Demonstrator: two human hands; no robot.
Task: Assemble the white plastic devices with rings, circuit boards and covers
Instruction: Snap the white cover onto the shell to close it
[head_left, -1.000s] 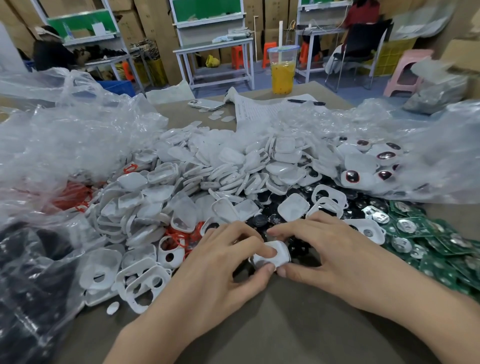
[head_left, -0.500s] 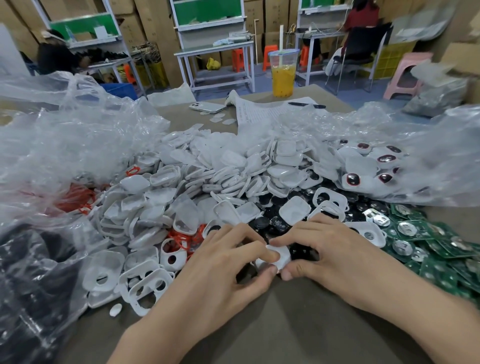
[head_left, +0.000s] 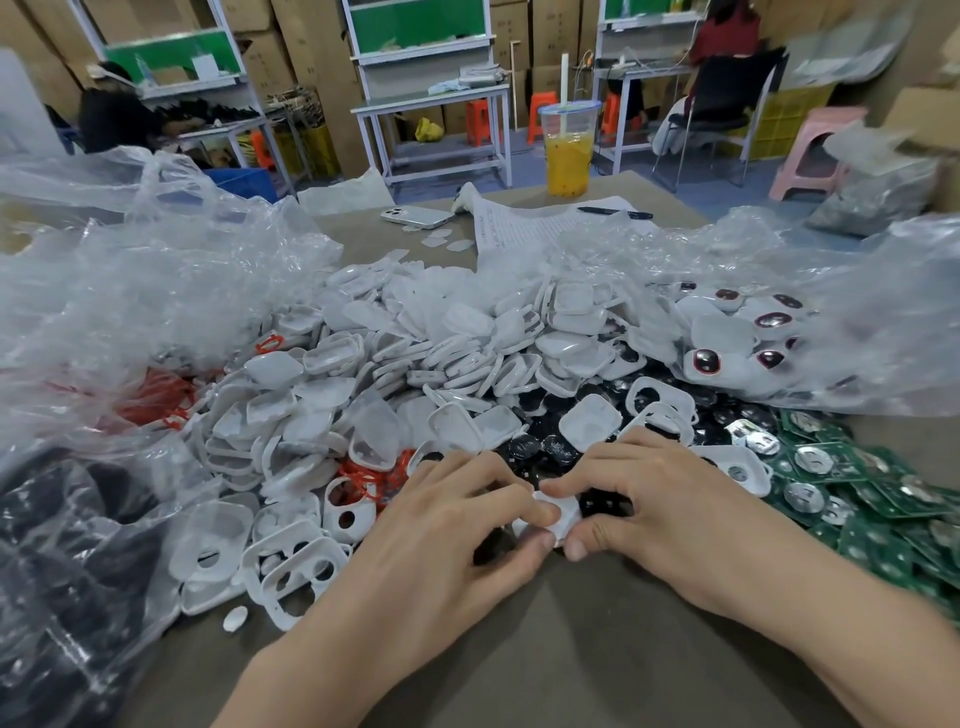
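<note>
A small white plastic device (head_left: 563, 512) lies on the table at the near edge of the parts heap. My left hand (head_left: 452, 535) and my right hand (head_left: 660, 499) both pinch it from either side, thumbs below and forefingers on top, so most of it is hidden. Behind them spreads a large pile of white covers (head_left: 467, 343) and open frames (head_left: 291, 571). Orange rings (head_left: 363, 478) peek out left of my left hand. Black round discs (head_left: 545, 447) lie just beyond my fingers. Green circuit boards (head_left: 852, 499) with silver battery clips lie to the right.
Crumpled clear plastic bags (head_left: 130, 291) rise on the left and right (head_left: 857, 312); the right one holds finished white devices with dark lenses (head_left: 706, 361). A drink cup (head_left: 569, 148), a phone (head_left: 415, 215), a paper sheet (head_left: 540, 223) and a pen (head_left: 613, 211) sit at the far edge.
Both hands have closed in a little tighter over the white device, hiding more of it. The camera view has shifted slightly; the heap has not moved.
</note>
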